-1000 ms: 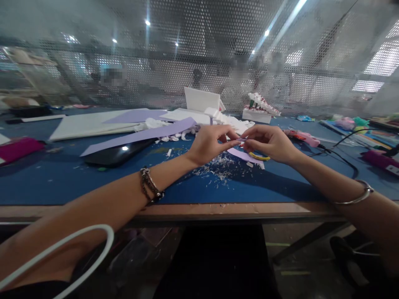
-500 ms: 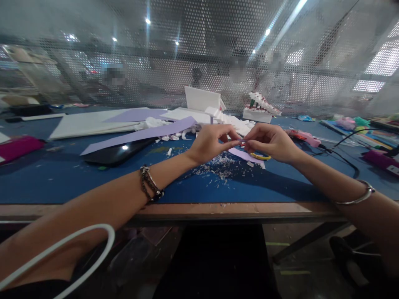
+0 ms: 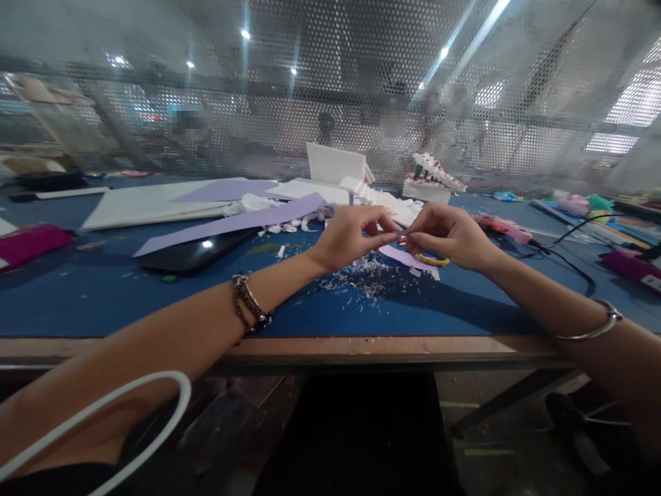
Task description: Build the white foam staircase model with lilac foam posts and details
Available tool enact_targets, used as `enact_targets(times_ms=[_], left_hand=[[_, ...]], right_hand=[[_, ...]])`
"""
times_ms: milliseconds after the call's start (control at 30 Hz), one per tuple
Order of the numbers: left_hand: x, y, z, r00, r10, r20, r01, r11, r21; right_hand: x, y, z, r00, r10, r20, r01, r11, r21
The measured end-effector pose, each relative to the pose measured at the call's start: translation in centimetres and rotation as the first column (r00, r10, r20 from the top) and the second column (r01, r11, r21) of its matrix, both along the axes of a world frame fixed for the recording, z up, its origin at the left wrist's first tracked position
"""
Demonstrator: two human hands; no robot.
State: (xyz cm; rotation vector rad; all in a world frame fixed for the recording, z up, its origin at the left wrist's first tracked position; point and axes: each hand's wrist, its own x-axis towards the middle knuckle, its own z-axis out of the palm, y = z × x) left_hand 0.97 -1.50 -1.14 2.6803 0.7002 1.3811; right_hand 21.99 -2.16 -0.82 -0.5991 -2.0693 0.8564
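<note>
My left hand [image 3: 347, 238] and my right hand [image 3: 448, 236] meet fingertip to fingertip above the blue table [image 3: 155, 303]. Both pinch a small thin piece [image 3: 400, 235] between thumb and forefinger; it is too small to name. Under the right hand lie a narrow lilac paper strip [image 3: 403, 257] and a yellow ring [image 3: 432, 260]. White shavings [image 3: 364, 275] are scattered on the table just below both hands.
A long lilac paper strip [image 3: 237, 224] lies over a black phone [image 3: 193, 255]. White foam boards [image 3: 155, 203] and white scraps [image 3: 382, 200] sit behind. A pink tool with a black cable [image 3: 509, 231] lies at right. Perforated metal screen [image 3: 330, 89] backs the table.
Almost nothing differs. Both hands stay pinched together over the shavings, with only a slight shift of the fingers.
</note>
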Motion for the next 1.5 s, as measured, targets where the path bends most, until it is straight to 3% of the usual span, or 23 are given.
enact_targets(times_ms=[467,867,1333,1500], left_hand=[[0.04,-0.12,-0.03,0.998,-0.017,0.061,0.02,0.999,-0.047],[0.06,0.06,-0.08,0.999,-0.004,0.048,0.006,0.999,-0.044],[-0.15,0.32,-0.13,0.999,-0.012,0.053,0.017,0.995,-0.097],[-0.32,0.55,-0.19,0.999,0.004,0.045,0.001,0.994,-0.112]], right_hand=[[-0.15,-0.06,0.16,0.999,0.028,-0.042,-0.03,0.999,-0.045],[-0.22,-0.12,0.14,0.997,-0.058,0.043,0.056,0.997,0.059],[-0.15,0.15,-0.09,1.0,0.021,0.023,-0.021,1.0,0.017],[0.17,0.4,0.18,0.998,-0.058,-0.033,0.059,0.997,0.045]])
